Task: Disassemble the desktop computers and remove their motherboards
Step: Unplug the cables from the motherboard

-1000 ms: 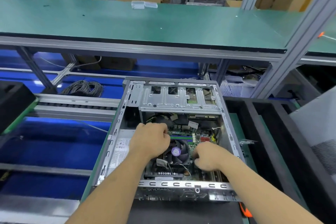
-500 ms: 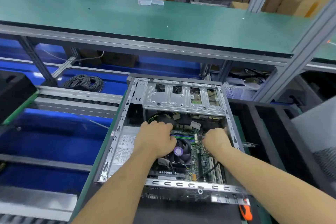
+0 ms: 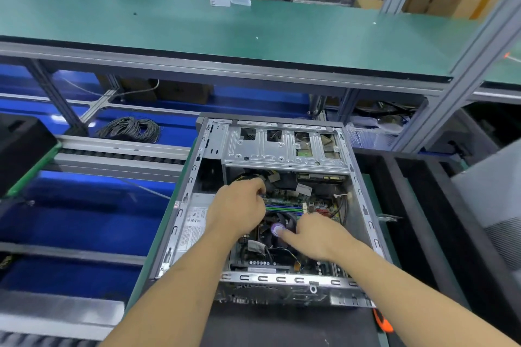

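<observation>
An open desktop case lies on its side in front of me, its drive cage at the far end. The motherboard sits inside, with a black CPU fan that has a purple hub label. My left hand is over the board's upper left, fingers curled down and pinching a cable plug by the yellow and black wires; the plug is mostly hidden. My right hand lies over the board's middle, its straight index finger touching the fan's hub.
An orange-handled tool lies at the case's near right corner. Black foam trays stand to the right, with a grey panel beyond. A cable coil lies far left. A green shelf overhangs the far side.
My left hand has moved from over the fan up to the board's top-left edge. My right hand went up to the board's right side, then came back to the fan's hub.
</observation>
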Available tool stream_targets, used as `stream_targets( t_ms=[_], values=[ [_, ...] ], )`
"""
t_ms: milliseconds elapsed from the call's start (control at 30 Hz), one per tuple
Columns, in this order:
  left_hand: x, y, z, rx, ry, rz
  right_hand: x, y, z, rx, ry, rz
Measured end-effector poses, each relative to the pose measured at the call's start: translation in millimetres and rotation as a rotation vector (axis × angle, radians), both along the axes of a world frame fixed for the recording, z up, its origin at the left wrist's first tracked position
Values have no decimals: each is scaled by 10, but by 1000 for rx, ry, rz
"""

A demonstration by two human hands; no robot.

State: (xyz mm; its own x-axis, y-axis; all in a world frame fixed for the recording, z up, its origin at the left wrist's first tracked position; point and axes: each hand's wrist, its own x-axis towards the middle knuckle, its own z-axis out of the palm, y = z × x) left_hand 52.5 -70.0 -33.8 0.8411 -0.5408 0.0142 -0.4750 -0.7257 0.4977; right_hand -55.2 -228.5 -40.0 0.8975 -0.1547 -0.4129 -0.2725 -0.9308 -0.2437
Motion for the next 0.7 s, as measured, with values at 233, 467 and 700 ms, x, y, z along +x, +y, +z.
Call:
stream_targets(
  t_ms=[233, 467, 700],
  values=[
    [-55, 3, 55, 115, -126, 115, -172, 86, 7, 371, 43, 135],
    [-111, 61, -14, 111, -110, 43, -305, 266, -31, 440, 104, 123],
    [-143, 76, 60, 64, -139, -4, -247, 282, 35, 614, 113, -2]
  ],
)
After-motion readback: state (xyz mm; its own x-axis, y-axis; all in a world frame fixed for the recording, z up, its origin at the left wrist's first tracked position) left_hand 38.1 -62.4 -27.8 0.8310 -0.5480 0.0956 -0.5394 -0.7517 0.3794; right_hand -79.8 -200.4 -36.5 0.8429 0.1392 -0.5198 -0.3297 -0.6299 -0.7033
